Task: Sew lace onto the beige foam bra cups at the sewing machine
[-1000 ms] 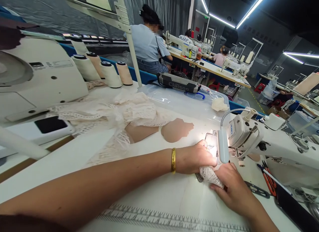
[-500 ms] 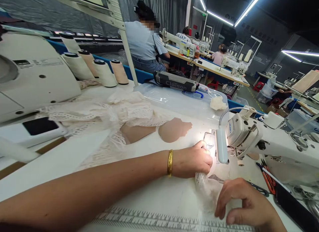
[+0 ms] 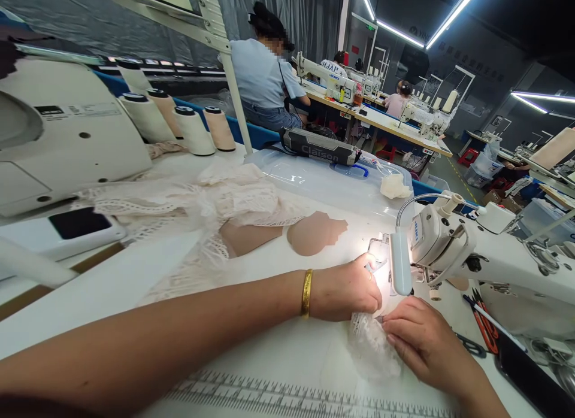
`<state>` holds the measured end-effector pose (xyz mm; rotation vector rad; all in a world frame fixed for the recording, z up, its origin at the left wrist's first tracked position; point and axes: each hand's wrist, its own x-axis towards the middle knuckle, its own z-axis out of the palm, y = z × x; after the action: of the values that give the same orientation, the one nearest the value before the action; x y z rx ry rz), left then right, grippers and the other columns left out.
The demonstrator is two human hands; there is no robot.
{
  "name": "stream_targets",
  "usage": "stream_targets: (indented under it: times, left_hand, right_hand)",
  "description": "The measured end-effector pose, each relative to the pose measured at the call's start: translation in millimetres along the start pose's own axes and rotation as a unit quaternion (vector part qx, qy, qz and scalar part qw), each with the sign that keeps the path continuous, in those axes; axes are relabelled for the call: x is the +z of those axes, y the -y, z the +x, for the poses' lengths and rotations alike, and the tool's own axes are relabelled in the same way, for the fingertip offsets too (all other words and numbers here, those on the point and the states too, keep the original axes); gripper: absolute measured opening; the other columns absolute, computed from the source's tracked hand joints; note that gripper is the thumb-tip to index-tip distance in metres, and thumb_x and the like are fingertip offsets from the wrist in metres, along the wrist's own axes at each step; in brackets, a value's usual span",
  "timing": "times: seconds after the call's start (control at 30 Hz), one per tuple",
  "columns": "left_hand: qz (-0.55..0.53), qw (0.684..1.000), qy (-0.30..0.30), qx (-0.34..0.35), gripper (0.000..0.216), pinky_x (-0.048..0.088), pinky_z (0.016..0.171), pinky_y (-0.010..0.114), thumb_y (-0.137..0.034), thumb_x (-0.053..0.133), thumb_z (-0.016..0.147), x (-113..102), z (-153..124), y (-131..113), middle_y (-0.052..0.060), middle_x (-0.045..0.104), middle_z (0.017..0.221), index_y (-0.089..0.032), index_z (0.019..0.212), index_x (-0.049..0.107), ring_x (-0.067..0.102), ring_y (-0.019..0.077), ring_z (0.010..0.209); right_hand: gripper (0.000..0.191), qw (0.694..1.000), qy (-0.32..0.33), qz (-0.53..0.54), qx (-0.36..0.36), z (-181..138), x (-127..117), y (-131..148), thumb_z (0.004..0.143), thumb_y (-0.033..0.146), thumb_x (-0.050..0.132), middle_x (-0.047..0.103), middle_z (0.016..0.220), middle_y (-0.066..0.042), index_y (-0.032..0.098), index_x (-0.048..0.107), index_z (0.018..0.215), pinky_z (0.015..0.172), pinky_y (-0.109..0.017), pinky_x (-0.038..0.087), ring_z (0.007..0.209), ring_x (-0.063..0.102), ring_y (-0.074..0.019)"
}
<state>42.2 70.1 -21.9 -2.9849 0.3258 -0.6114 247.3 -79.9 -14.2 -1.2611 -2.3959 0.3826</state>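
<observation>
A: Where the machine lamp (image 3: pixel 399 268) casts its light, what lies on the table (image 3: pixel 99 295)?
B: A small piece of white lace (image 3: pixel 371 349), flat on the near right part of the table, just in front of the head of the sewing machine (image 3: pixel 453 244).
A: How does the left hand (image 3: pixel 348 289) stand?
B: Loosely curled, knuckles up, at the far edge of the lace, fingertips beside the needle area. Glare hides whether they pinch the fabric. A gold bangle (image 3: pixel 306 293) circles the wrist.
A: And the right hand (image 3: pixel 422 340)?
B: Fingers extended and laid flat on the right edge of the lace, pressing it to the table and grasping nothing.
A: What surrounds them?
B: Beige cut pieces (image 3: pixel 317 232) lie just beyond the left hand. A heap of lace garment (image 3: pixel 202 202) lies farther left, and thread cones (image 3: pixel 197 130) stand at the far left. A printed ruler (image 3: pixel 269 397) runs along the near edge. A co-worker (image 3: pixel 265 76) sits at a far bench, back turned.
</observation>
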Motion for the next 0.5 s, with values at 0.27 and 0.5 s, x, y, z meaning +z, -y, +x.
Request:
stream_targets:
  times: [0.27, 0.5]
  left_hand:
    - [0.016, 0.999, -0.027, -0.031, 0.024, 0.036, 0.081, 0.041, 0.003, 0.055, 0.063, 9.7, 0.1, 9.0, -0.004, 0.058, 0.062, -0.019, 0.063, 0.046, 0.042, 0.013, 0.057]
    - [0.023, 0.995, -0.094, -0.028, 0.022, 0.04, 0.086, 0.041, -0.002, 0.065, 0.075, 22.5, 2.5, 14.4, 0.0, 0.061, 0.069, -0.019, 0.065, 0.055, 0.053, 0.0169, 0.07]
  right_hand:
    - [0.016, 1.0, -0.018, -0.014, 0.019, -1.4, 1.8, -6.4, 0.103, 0.02, 0.05, 0.068, 0.105, -0.005, 0.024, 0.062, 0.112, 0.08, -0.035, 0.047, 0.094, 0.058, -0.0206]
    - [0.02, 0.998, -0.036, -0.033, 0.049, -2.0, 2.4, -11.8, 0.104, 0.019, 0.046, 0.069, 0.101, -0.002, 0.026, 0.06, 0.116, 0.077, -0.034, 0.046, 0.088, 0.059, -0.0193]
